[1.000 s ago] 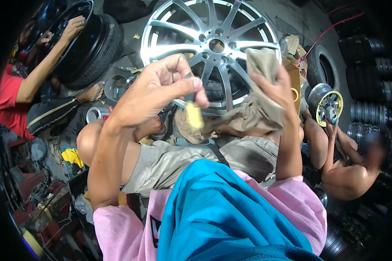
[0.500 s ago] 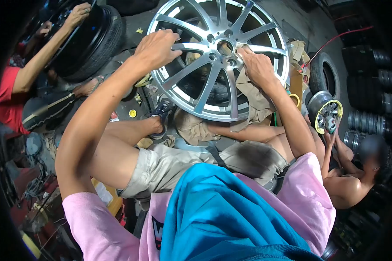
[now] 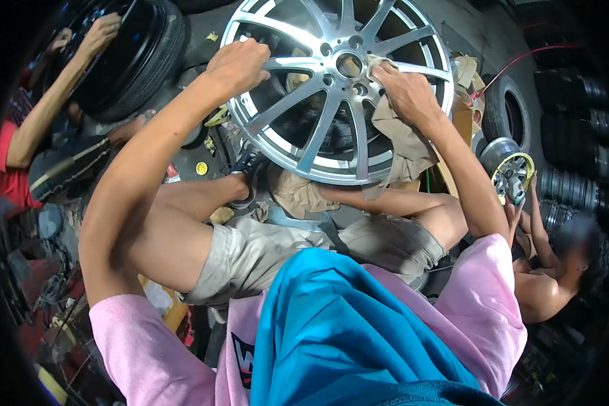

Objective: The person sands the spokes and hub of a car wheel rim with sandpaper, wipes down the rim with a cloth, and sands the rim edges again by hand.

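A large silver alloy wheel (image 3: 333,122) with several spokes stands in front of me, its face toward me. At its left side, my left hand (image 3: 240,68) is closed round a spoke near the outer edge. My right hand (image 3: 404,89) presses a beige cloth (image 3: 402,145) against the wheel beside the centre hole. The cloth hangs from under my fingers over the lower right spokes and rim. My fingertips on that side are partly hidden by the cloth's folds.
At the left, another person's hand (image 3: 101,32) is at a dark wheel with a tyre (image 3: 152,71). On the right, a person holds a smaller yellow-rimmed wheel (image 3: 509,172). Behind it leans a tyre (image 3: 506,111). A crumpled cloth (image 3: 296,193) lies near my legs, below the big wheel.
My right hand and the cloth have shifted slightly right and down on the wheel. My left hand has moved a little up and left, still on the spoke.
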### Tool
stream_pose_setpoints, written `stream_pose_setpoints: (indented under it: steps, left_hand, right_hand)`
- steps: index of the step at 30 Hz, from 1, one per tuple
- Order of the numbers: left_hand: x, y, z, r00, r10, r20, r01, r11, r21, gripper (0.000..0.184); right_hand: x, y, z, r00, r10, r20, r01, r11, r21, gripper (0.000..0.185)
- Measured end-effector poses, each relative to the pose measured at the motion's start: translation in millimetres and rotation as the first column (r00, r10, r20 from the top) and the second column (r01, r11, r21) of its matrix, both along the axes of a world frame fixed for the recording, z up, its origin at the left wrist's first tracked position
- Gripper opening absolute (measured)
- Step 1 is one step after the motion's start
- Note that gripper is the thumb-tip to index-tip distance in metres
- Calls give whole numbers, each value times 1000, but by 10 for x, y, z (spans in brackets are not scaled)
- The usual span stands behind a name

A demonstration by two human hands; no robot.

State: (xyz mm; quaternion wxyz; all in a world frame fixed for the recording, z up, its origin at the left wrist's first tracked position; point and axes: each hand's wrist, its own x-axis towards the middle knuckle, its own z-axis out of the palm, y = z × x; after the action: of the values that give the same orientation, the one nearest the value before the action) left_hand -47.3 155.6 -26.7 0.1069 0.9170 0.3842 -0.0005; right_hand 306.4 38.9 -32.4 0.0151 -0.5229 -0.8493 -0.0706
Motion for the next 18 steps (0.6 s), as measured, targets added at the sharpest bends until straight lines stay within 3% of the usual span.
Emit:
stream_pose_setpoints:
  steps: [3, 7, 9, 13, 17, 18]
  left_hand:
    - [36, -9, -53, 999, 35, -15, -35, 999, -31, 29]
    - [15, -2, -110, 1000, 4, 17, -4, 1000, 24, 28]
    - [-14, 11, -101, 997, -25, 72, 19, 996, 88, 28]
    - [-15, -24, -109, 998, -2, 60, -1, 998, 57, 28]
    - [7, -19, -105, 999, -11, 53, 8, 999, 52, 27]
    - [-27, -20, -101, 998, -14, 57, 10, 998, 65, 26]
  right_hand:
    - [-5, 30, 65, 998, -10, 63, 15, 996, -82, 25]
    - [15, 146, -41, 995, 74, 61, -76, 997, 29, 23]
    - [73, 78, 34, 991, 66, 117, -63, 998, -29, 23]
    - [84, 48, 104, 980, 69, 186, -50, 993, -105, 24]
    - [42, 297, -75, 975, 129, 181, -138, 990, 36, 27]
    - [69, 286, -81, 980, 168, 106, -172, 985, 29, 26]
